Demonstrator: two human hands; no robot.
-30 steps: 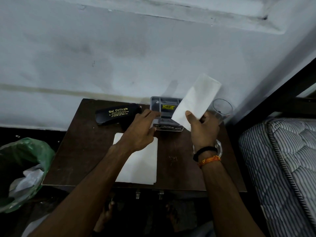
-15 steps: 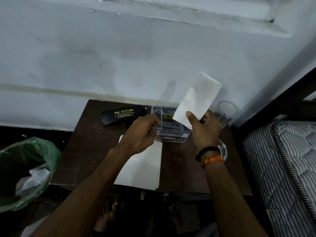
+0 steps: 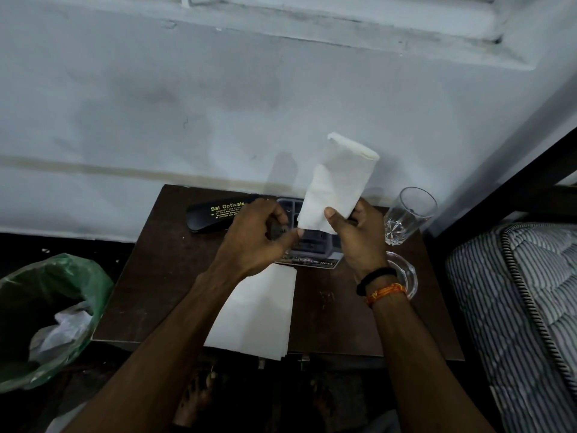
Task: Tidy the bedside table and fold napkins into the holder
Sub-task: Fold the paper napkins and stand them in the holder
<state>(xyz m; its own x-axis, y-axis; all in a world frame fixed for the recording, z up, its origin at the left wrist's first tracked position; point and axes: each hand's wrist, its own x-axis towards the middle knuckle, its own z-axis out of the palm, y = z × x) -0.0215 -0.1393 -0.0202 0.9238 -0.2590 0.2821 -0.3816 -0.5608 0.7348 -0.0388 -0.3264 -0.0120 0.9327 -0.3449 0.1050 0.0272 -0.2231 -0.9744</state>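
Right hand [image 3: 359,235]: thumb and fingers pinch the lower end of a folded white paper napkin [image 3: 338,182], held upright above the back of the bench, top edge curled over.

Left hand [image 3: 259,235]: fingers curled at the napkin's lower left corner and over the holder; which of the two it grips cannot be told.

Grey plastic compartmented holder [image 3: 312,242]: on the dark brown wooden bench [image 3: 150,276], directly under both hands, largely hidden.

Stack of flat white paper napkins [image 3: 262,310]: at the front edge, just before the holder.

Black spectacle case with gold lettering [image 3: 212,217]: back left, beside the holder.

Clear drinking glass [image 3: 409,217]: back right, tilted in view.

Clear glass dish [image 3: 406,273]: behind the right wrist.

Green plastic-lined bin [image 3: 53,310]: on the floor, left.

Striped mattress [image 3: 515,307]: right.
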